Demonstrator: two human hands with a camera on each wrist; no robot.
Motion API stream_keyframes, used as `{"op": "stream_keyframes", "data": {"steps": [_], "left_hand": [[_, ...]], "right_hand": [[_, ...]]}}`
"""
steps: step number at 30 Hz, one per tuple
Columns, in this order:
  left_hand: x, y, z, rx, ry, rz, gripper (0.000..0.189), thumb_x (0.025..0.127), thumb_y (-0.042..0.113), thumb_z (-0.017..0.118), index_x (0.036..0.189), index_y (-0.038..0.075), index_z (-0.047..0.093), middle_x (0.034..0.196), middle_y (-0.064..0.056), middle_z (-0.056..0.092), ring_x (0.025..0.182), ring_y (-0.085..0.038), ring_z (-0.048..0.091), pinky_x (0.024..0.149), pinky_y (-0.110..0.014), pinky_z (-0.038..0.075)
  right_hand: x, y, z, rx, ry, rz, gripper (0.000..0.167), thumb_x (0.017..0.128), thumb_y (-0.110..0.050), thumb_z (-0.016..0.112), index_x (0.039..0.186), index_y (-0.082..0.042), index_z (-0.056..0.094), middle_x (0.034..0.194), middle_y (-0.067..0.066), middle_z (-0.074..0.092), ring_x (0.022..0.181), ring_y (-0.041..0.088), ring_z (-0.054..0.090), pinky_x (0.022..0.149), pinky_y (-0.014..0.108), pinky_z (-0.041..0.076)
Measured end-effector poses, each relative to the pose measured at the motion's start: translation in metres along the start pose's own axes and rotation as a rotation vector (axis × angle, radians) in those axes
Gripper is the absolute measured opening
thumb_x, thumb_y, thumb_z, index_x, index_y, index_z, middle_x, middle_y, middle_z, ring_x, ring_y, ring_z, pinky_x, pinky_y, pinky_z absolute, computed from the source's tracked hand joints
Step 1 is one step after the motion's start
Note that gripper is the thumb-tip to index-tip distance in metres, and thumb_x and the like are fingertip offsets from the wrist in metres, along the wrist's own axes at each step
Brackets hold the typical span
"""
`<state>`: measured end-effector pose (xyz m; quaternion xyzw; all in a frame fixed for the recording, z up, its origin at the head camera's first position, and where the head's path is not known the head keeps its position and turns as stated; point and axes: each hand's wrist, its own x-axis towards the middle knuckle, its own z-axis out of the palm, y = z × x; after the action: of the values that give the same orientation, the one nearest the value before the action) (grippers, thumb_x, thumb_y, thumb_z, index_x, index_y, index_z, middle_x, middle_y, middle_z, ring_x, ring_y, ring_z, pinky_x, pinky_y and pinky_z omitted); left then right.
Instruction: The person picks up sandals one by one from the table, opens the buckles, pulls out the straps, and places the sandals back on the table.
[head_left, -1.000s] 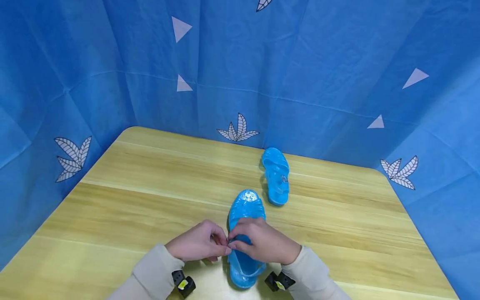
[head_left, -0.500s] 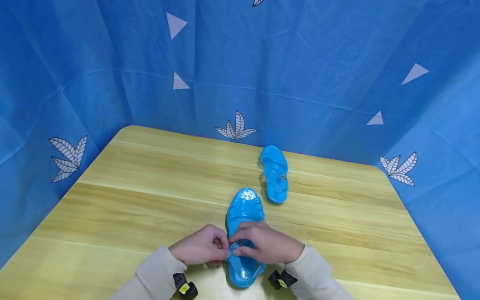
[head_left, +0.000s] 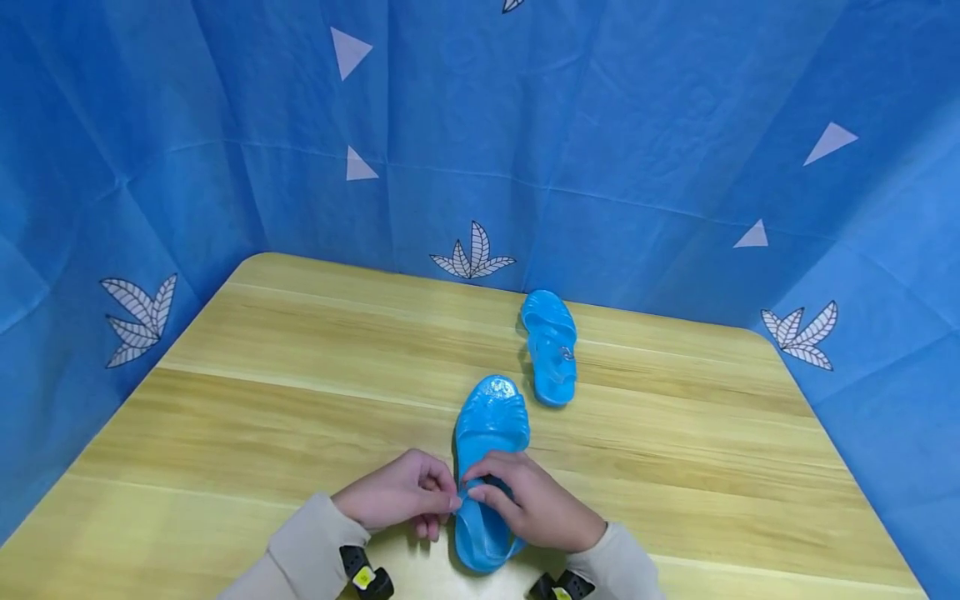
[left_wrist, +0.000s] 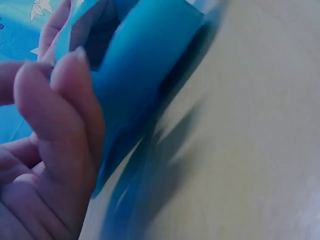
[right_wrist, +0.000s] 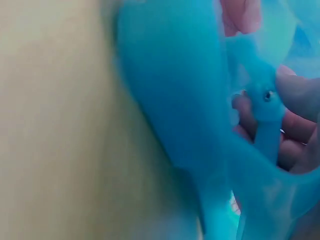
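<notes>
A glossy blue jelly sandal (head_left: 491, 417) lies toe-away near the table's front. At its left side, my left hand (head_left: 401, 492) pinches the ankle strap (right_wrist: 267, 135) between thumb and forefinger. The strap has a small metal piece (right_wrist: 268, 95) on it, right by the thumb in the right wrist view. My right hand (head_left: 536, 504) reaches across the sandal from the right, its thumb and forefinger pinching at the same strap close to the left fingertips. The left wrist view shows the left fingers (left_wrist: 65, 105) beside the sandal's side (left_wrist: 145, 60). The fingertips mostly hide the buckle area.
Farther back on the wooden table (head_left: 300, 350) lies a second blue sandal (head_left: 551, 346), its strap fastened with a metal buckle (head_left: 567, 354). A blue patterned curtain (head_left: 465, 108) hangs around the table's back and sides. Each wrist carries a black camera band.
The right hand has shifted slightly right and toward the body, its wrist lower. Metal that showed between the fingertips half a second ago is now covered. The left hand stays at the strap.
</notes>
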<state>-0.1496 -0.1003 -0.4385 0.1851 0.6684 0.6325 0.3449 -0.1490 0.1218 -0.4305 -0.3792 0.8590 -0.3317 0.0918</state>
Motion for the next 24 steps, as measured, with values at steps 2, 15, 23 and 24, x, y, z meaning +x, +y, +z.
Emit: {"op": "stream_keyframes", "data": {"steps": [2, 15, 23, 24], "left_hand": [[0.0001, -0.0009, 0.0001, -0.009, -0.015, 0.007, 0.023, 0.090, 0.015, 0.062, 0.084, -0.006, 0.061, 0.066, -0.004, 0.061, 0.052, -0.009, 0.058, 0.048, -0.018, 0.047], [0.0030, -0.0031, 0.0040, -0.060, 0.070, 0.026, 0.013, 0.086, 0.003, 0.063, 0.082, -0.008, 0.059, 0.069, -0.003, 0.061, 0.055, -0.010, 0.057, 0.049, -0.017, 0.045], [0.0039, -0.0005, 0.0012, -0.037, 0.074, 0.011, 0.015, 0.084, 0.005, 0.065, 0.083, -0.009, 0.061, 0.067, -0.003, 0.061, 0.055, -0.010, 0.056, 0.049, -0.016, 0.044], [0.0038, 0.0000, 0.0011, -0.037, 0.073, 0.009, 0.015, 0.084, 0.005, 0.065, 0.083, -0.009, 0.061, 0.067, -0.003, 0.061, 0.055, -0.010, 0.056, 0.049, -0.017, 0.044]], "right_hand": [[-0.0011, 0.0030, 0.0023, 0.046, 0.027, -0.003, 0.022, 0.099, -0.027, 0.047, 0.111, -0.017, 0.062, 0.104, -0.010, 0.062, 0.097, 0.006, 0.056, 0.085, 0.028, 0.048], [-0.0020, 0.0021, 0.0037, -0.008, -0.043, 0.016, 0.028, 0.102, -0.028, 0.038, 0.122, -0.021, 0.057, 0.113, -0.012, 0.058, 0.113, 0.011, 0.048, 0.098, 0.042, 0.039], [-0.0025, 0.0016, 0.0028, -0.006, -0.065, 0.029, 0.025, 0.103, -0.028, 0.036, 0.119, -0.022, 0.054, 0.115, -0.012, 0.055, 0.114, 0.011, 0.046, 0.098, 0.043, 0.036], [-0.0027, 0.0014, 0.0027, -0.007, -0.064, 0.026, 0.025, 0.103, -0.029, 0.036, 0.119, -0.022, 0.053, 0.116, -0.012, 0.055, 0.114, 0.011, 0.046, 0.098, 0.043, 0.036]]}}
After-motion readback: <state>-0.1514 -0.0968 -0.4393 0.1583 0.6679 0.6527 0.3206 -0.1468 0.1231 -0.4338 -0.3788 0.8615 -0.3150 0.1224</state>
